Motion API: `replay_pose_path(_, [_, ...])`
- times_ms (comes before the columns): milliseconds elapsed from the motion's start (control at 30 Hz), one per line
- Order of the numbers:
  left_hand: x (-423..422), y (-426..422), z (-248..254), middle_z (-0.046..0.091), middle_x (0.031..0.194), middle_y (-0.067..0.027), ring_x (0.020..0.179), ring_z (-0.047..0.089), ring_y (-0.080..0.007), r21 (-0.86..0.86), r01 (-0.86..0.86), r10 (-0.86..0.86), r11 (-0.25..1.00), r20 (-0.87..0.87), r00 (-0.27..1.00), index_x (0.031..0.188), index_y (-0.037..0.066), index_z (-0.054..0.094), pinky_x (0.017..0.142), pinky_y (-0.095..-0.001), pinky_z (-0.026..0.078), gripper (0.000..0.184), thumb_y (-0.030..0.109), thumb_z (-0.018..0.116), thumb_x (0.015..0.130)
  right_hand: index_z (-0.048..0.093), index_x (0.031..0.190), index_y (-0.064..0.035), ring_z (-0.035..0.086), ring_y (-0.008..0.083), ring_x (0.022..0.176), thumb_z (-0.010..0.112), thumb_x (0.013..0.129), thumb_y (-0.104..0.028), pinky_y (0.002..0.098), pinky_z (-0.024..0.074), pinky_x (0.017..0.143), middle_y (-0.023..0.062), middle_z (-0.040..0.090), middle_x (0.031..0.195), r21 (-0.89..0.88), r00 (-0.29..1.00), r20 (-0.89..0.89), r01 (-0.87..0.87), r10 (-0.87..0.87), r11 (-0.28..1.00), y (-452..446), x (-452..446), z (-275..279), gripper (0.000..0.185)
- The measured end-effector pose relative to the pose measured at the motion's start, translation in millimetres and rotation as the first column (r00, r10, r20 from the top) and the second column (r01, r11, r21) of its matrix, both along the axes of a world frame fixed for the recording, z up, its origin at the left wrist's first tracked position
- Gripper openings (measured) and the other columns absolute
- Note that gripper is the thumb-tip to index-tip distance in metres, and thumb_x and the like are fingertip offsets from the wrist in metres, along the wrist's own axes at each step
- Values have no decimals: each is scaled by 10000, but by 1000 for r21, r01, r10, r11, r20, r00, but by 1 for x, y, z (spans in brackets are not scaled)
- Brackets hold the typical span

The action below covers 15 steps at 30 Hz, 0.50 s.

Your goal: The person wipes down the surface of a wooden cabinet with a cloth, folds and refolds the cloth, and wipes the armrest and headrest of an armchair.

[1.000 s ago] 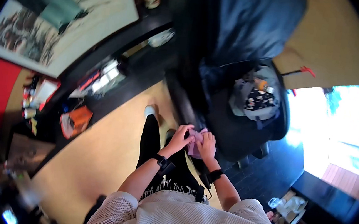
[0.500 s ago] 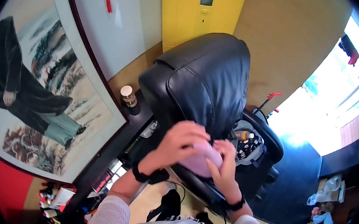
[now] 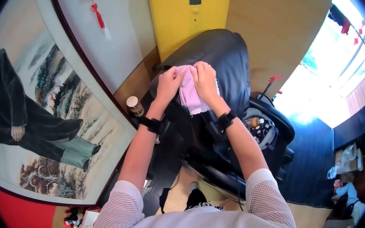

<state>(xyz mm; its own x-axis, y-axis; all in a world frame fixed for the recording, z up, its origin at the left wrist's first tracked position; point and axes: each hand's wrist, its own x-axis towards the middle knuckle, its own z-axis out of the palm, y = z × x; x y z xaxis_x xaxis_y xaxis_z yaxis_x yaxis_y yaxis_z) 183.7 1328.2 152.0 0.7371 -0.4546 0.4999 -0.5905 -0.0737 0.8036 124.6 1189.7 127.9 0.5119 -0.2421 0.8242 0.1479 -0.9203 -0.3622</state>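
A pink cloth (image 3: 190,91) hangs between my two hands, in front of the backrest of a black leather chair (image 3: 228,61). My left hand (image 3: 168,84) grips the cloth's upper left edge, thumb against it. At its upper right, my right hand (image 3: 205,81) is closed on the cloth, with the fingers folded over the top. The lower part of the cloth hangs loose and shows a scalloped edge. Whether the cloth touches the chair cannot be made out.
A lidded jar (image 3: 135,106) stands left of the chair. On the chair seat lies a grey bag (image 3: 267,131) with an orange-capped bottle. A framed painting (image 3: 55,100) fills the left side; a yellow cabinet (image 3: 179,20) stands behind the chair.
Both hands have moved up and forward with the pink cloth, from low in front of my body to the chair's backrest. The cloth was bunched and now hangs more spread out.
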Motion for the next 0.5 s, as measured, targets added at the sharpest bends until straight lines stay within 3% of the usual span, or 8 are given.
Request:
replay_pose_path(67, [-8,-3,-3,496,560,-126,525,459,-89,-74,10,-9,997,11,1000,805,-51,579,497,-305,377,361,302,611,867,576,911,-20,542,306,914,566,867,-209,401,410,816,123,576,911,15,999,8,-47,46,999,-2,-8,-5,195])
replay_pose_path(167, [-7,-2,-6,524,569,-124,538,484,-90,43,-23,20,999,70,997,822,-47,601,510,-304,394,359,309,611,864,567,911,-21,546,312,910,546,874,-194,397,412,813,132,577,906,5,997,24,-73,73,997,-1,-23,-11,178])
replay_pose_path(333, [-3,2,2,639,700,-69,653,549,-81,61,39,-31,997,-125,992,906,-44,646,622,-262,442,363,315,605,866,561,907,-21,548,320,942,532,883,-190,416,412,834,144,585,926,4,1000,2,13,-13,1000,7,-21,-9,173])
replay_pose_path(500, [0,2,-6,637,720,-45,658,538,-72,-2,74,-74,997,-113,991,918,-38,650,614,-247,435,351,306,600,872,563,928,-17,537,336,1041,524,893,-182,434,395,914,155,597,991,17,996,61,62,-63,998,15,-22,-17,173])
